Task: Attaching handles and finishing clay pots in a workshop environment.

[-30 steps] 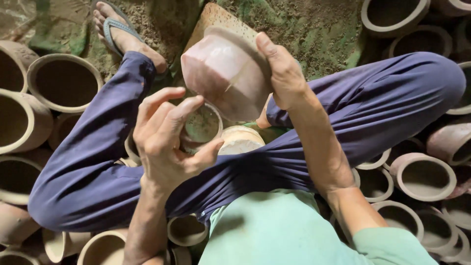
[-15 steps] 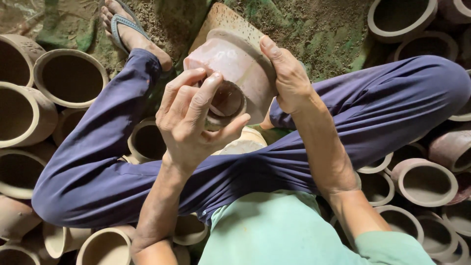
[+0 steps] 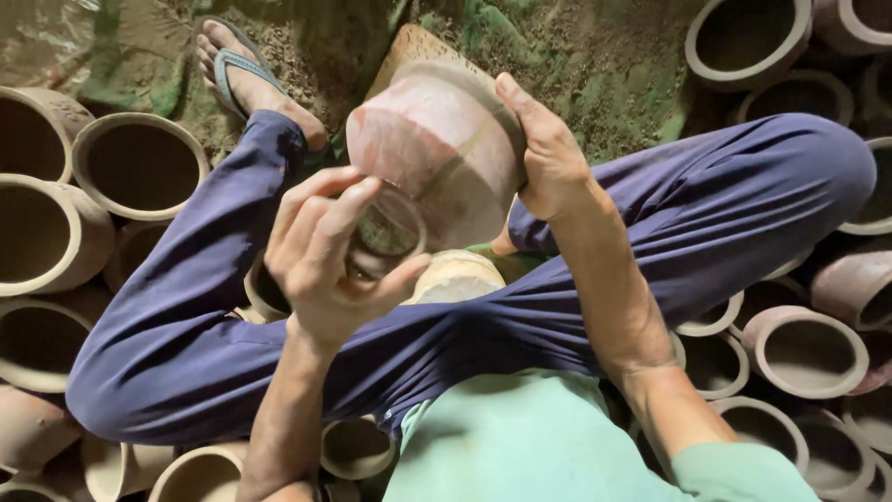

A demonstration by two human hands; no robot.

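I sit cross-legged in blue trousers among clay pots. My right hand (image 3: 548,153) grips the side of a reddish-brown clay pot (image 3: 437,139), holding it tilted above my lap. My left hand (image 3: 321,256) is cupped at the pot's lower end, fingers curled around a small round piece (image 3: 386,232) against the pot's mouth; whether it is a separate part I cannot tell. A pale rounded clay piece (image 3: 455,277) lies on my lap just below the pot.
Several open unfired clay pots (image 3: 139,167) crowd the left side and more pots (image 3: 804,349) stand at the right and top right. A bare foot in a grey sandal (image 3: 237,70) rests on dirt ground. A flat wooden board (image 3: 409,46) lies behind the held pot.
My left hand has risen from my lap up to the pot's lower end. The pot has turned in my right hand, showing more of its side.
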